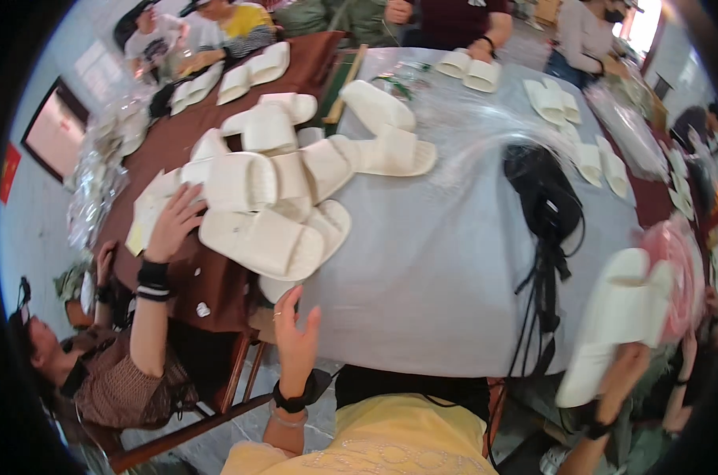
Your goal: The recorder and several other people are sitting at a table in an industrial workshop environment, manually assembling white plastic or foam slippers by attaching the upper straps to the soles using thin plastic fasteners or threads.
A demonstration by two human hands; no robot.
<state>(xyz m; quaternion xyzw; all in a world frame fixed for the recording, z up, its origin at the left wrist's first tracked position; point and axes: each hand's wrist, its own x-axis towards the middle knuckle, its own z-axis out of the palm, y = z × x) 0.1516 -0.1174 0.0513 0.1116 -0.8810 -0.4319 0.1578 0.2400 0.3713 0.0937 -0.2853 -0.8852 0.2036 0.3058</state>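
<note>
My left hand (297, 336) is raised at the table's near edge, thumb and fingers apart, holding nothing. Just beyond its fingertips lies a heap of cream-white slippers (252, 237), several of them overlapping. Out to the right, my right hand (626, 368) grips a pair of white slippers (604, 317), tilted upright beside the table's right edge. Its fingers are partly hidden behind the soles. Behind that pair is a pink plastic bag (675, 269), blurred.
A person in brown at left reaches a hand (173, 226) onto the heap. A black bag with cords (541, 190) lies on the grey-covered table (430, 293). Clear plastic film (477, 119) and slipper pairs (547, 101) lie farther back. Other people stand around the table.
</note>
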